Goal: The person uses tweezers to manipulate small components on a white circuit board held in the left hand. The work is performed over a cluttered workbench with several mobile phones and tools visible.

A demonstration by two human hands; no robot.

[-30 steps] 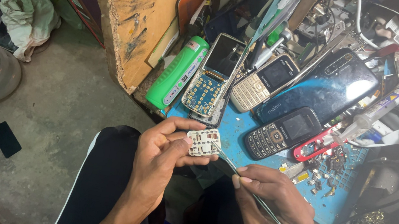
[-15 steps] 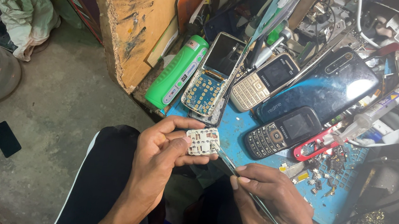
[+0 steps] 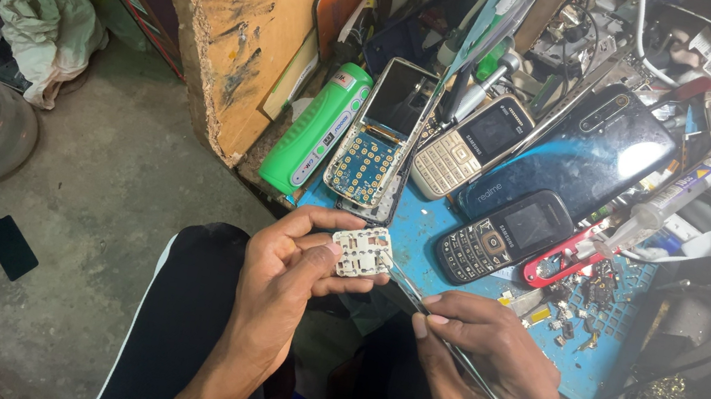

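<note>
Just off the near edge of a blue work mat [image 3: 598,369], above the person's lap, the left hand [image 3: 288,280] is closed in a pinch on a small white keypad board [image 3: 363,252], thumb along its lower side and fingers curled over its top and left side, the face of the board turned up toward the camera. Beside it, the right hand [image 3: 483,358] is closed around thin metal tweezers [image 3: 447,342], held like a pen; their tip touches, or nearly touches, the right edge of the keypad board, and the long end runs back past the wrist toward the lower right. Black trousers with a white side stripe [image 3: 157,330] show under both forearms. Farther out on the mat, a black keypad phone [image 3: 505,236] lies just beyond the right hand, with red-handled snips [image 3: 558,265] next to it and small loose parts scattered nearby. Toward the far edge lie an opened phone with a bare blue keypad circuit [image 3: 381,136], a silver keypad phone [image 3: 472,147], a large dark smartphone [image 3: 592,158] and a green cylinder-shaped torch [image 3: 317,129] at the left corner. An orange wooden panel [image 3: 242,14] stands to the left, above a grey concrete floor [image 3: 82,200].
</note>
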